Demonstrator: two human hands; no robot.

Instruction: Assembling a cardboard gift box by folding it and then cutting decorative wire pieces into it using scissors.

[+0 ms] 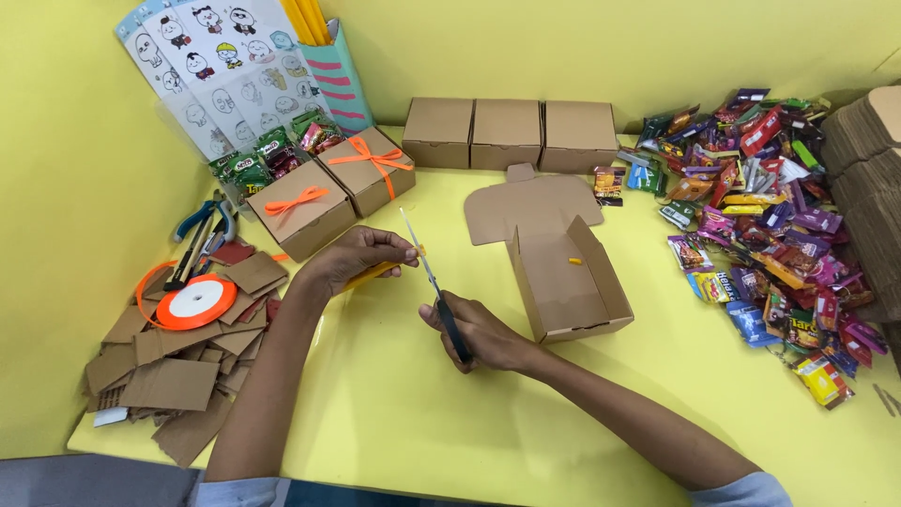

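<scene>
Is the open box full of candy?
No, the open box holds just one small orange scrap; the candy lies heaped on the table beside it.

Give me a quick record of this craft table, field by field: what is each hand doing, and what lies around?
Left hand: pinches a yellow strip
Right hand: grips scissors, blades at the strip
Open box: cardboard, lid up, just right of the hands
Closed boxes: three plain ones along the back wall
Tied boxes: two with orange bows, back left
Ribbon spool: orange, on cardboard scraps at left
Sweets: heap of colourful wrapped packets at right
Table: yellow
</scene>
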